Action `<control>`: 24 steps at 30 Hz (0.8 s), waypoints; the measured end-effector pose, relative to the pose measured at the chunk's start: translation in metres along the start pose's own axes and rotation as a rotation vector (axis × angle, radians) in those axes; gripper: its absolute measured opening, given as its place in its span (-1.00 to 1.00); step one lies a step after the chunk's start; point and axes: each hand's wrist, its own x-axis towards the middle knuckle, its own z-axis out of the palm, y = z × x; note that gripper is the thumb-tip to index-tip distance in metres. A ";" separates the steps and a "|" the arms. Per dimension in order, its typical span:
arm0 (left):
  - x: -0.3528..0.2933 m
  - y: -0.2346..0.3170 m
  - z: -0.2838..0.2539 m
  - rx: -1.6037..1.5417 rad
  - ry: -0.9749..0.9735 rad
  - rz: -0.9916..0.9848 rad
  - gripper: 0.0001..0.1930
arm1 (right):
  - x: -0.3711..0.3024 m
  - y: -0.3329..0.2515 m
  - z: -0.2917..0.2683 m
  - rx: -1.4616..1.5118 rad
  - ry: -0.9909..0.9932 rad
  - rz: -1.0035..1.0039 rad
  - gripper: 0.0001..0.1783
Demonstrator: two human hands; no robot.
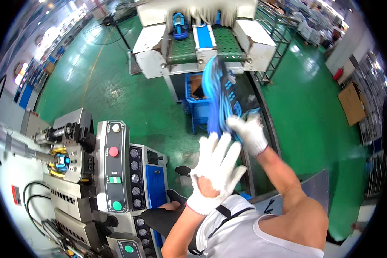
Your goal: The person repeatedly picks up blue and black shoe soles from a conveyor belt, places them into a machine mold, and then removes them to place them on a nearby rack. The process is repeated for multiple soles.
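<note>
Both my hands wear white work gloves. My right hand (250, 134) grips the near end of a blue and black shoe upper (219, 96), which is smeared by motion and points away from me. Loose light-blue strands, perhaps laces, show by its fingers. My left hand (215, 170) is held up beside it with fingers stretched and thumb apart. Its fingertips come close to the upper's near end; whether they touch, I cannot tell. Bare skin shows through a gap in the left glove.
Ahead stands a white machine with green conveyor belts (182, 51), one carrying a blue shoe (179, 28). Beneath it is a blue crate (198, 103). At left, a press machine has a button panel (114, 165), gauges (135, 177) and a blue piece (62, 162) in its clamp.
</note>
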 end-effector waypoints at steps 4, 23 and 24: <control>-0.060 -0.034 -0.009 0.024 -0.038 -0.279 -0.36 | 0.136 -0.094 -0.071 -0.190 0.327 0.115 -0.05; -0.263 -0.021 -0.021 0.266 0.196 -1.296 -0.62 | 0.570 -0.045 -0.150 -0.670 0.153 -0.313 -0.37; -0.260 -0.009 -0.029 0.257 0.264 -1.314 -0.68 | 0.561 -0.034 -0.121 -0.682 0.196 -0.417 -0.38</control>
